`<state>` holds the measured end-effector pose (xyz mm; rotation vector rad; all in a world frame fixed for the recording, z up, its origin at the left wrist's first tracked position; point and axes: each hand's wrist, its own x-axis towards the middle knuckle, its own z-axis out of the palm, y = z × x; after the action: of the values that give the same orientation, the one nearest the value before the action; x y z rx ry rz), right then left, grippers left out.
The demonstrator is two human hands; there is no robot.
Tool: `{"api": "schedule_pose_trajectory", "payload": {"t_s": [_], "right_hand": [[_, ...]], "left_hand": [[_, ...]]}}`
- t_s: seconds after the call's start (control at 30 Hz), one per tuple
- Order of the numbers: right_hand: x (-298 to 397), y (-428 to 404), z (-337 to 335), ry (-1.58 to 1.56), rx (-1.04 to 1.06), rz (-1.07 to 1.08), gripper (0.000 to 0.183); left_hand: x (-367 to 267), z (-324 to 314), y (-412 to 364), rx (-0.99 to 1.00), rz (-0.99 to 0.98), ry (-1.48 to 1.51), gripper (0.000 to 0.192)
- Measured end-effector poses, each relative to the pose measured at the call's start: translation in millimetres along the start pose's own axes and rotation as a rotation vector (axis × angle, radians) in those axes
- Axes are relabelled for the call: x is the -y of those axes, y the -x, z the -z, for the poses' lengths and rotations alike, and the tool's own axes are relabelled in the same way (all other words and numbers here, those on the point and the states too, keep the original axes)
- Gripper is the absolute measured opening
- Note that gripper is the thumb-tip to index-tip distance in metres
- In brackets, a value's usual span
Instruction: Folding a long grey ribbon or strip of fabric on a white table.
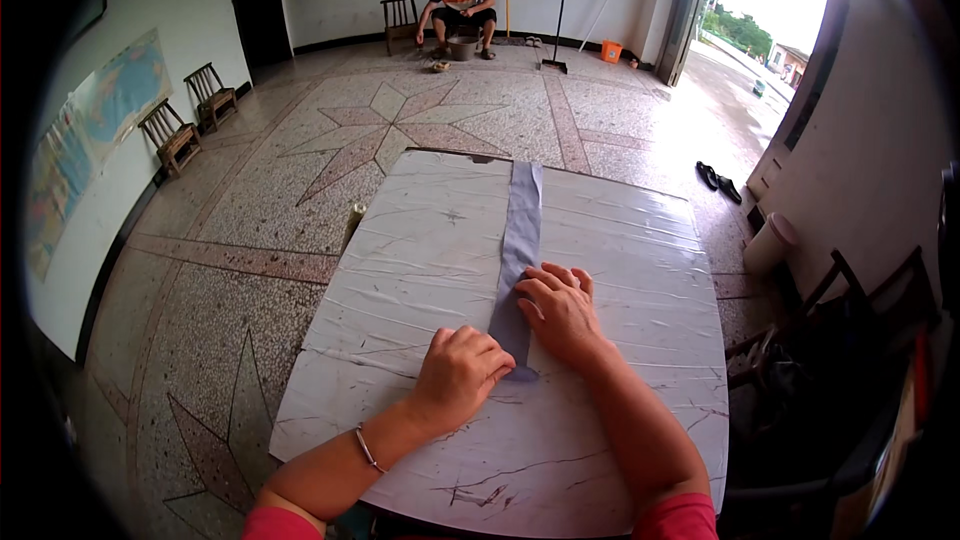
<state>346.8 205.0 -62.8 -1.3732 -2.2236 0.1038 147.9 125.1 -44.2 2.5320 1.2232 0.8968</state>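
Observation:
A long strip of grey-blue fabric (523, 229) runs lengthwise down the plastic-covered, marble-patterned table (397, 262), its near end by my hands. My left hand (463, 369), with a bracelet on its wrist, pinches the strip's near left edge between thumb and fingers. A small flap of the cloth shows just right of those fingertips. My right hand (559, 307) rests on the strip's right edge a little farther up, fingers curled and spread; whether it grips the cloth I cannot tell.
A person (459, 4) sits by the far wall behind a basin (463, 48). Wooden chairs (172, 136) line the left wall. On the right are black slippers (718, 182), a lidded bin (770, 243) and dark chairs (840, 292) close to the table. An orange bucket (611, 52) stands near the doorway.

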Motion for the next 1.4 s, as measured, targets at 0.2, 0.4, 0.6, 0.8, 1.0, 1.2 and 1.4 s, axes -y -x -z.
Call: {"api": "schedule_pose_trajectory", "payload": {"t_s": [0.2, 0.4, 0.6, 0.8, 1.0, 1.2, 1.4], "right_hand": [[-1.9, 1.1, -0.7, 0.006, -0.036, 0.014, 0.022], [5.0, 1.2, 7.7, 0.030, 0.010, -0.034, 0.022], [1.9, 0.0, 3.5, 0.040, -0.069, 0.016, 0.024], [-3.1, -0.8, -4.7, 0.067, 0.038, -0.022, 0.029], [-2.0, -2.6, -4.1, 0.050, 0.024, -0.023, 0.030], [-7.1, 1.4, -4.3, 0.009, -0.061, 0.052, 0.027], [-1.3, -1.7, -0.2, 0.016, -0.065, 0.061, 0.028]], "left_hand": [[-5.4, 5.5, -1.6, -0.008, -0.071, -0.041, 0.017], [-1.0, 9.3, 6.1, 0.181, -0.006, 0.056, 0.016], [-4.3, 5.5, 3.5, 0.061, -0.025, 0.086, 0.011], [-5.1, 6.1, 2.4, 0.040, -0.113, -0.014, 0.013], [-2.4, 9.3, 4.0, 0.081, -0.141, -0.055, 0.019], [-5.9, 7.5, 9.8, 0.164, -0.134, -0.067, 0.014], [-3.2, 1.6, 14.5, 0.117, -0.092, -0.004, 0.011]]}}
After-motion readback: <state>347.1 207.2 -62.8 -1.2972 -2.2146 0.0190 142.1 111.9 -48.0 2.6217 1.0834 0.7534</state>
